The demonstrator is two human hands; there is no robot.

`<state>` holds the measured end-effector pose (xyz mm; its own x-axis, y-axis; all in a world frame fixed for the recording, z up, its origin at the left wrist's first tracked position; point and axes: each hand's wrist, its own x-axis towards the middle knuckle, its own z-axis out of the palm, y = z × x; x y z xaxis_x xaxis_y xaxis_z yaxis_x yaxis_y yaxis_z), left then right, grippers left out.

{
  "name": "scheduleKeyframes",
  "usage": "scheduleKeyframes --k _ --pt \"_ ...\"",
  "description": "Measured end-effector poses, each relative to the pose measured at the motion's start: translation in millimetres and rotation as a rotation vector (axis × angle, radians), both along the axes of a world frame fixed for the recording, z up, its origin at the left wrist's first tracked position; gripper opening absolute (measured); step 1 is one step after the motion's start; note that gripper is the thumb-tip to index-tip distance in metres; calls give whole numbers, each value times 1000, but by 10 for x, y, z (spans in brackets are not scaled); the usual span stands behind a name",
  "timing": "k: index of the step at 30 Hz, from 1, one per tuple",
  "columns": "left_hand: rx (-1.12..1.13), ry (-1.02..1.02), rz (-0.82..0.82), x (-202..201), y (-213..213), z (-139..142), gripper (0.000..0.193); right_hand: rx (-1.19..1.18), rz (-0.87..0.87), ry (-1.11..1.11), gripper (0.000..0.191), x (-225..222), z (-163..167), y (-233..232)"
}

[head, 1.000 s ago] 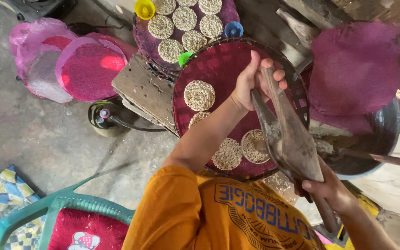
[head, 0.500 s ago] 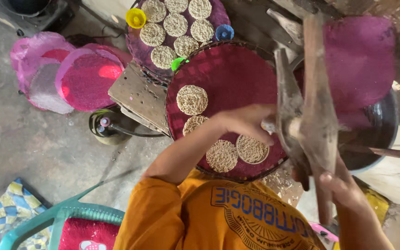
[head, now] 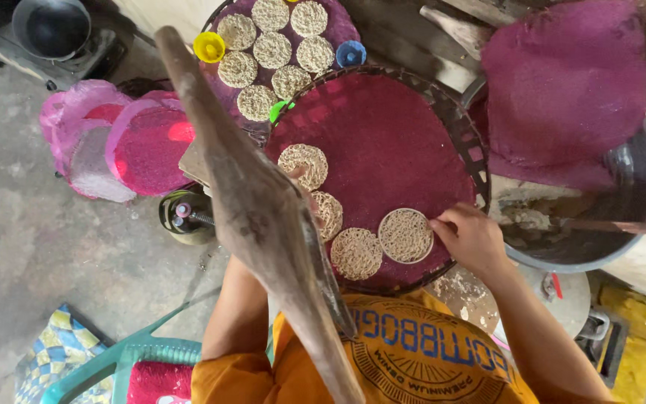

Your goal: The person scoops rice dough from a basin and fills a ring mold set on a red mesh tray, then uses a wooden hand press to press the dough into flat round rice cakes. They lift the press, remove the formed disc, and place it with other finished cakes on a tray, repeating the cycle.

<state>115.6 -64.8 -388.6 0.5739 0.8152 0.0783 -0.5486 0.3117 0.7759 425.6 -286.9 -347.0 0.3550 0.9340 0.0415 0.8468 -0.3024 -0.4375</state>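
Noodle disc: round pale woven noodle disc [head: 405, 235] — lies on the maroon-lined round basket tray [head: 383, 150].
Handling: judged light, brittle — best lifted by its rim.
Right hand [head: 474, 239]: fingers curled at the disc's edge.
Left hand [head: 300, 196]: mostly hidden behind the long wooden press [head: 263, 224]; finger state cannot be told.

Round woven tray [head: 466, 127], maroon cloth liner; four noodle discs [head: 405, 235] clustered at its near edge. Second tray [head: 222, 82] behind, far-left, carrying seven discs. Concrete floor [head: 39, 247] below.

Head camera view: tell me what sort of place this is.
Probably a small home food workshop, at floor level. Round noodle-like discs lie on a purple-lined woven tray, more fill a second tray behind, and a large metal pan sits beside them on bare concrete floor.
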Motion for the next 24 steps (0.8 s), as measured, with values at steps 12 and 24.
scheduleKeyframes --k 12,24 --pt "-50 81 -86 -194 26 44 71 21 65 -55 17 9 353 137" --pt "-40 72 -80 -223 42 98 68 -54 86 -164 19 -35 61 1091"
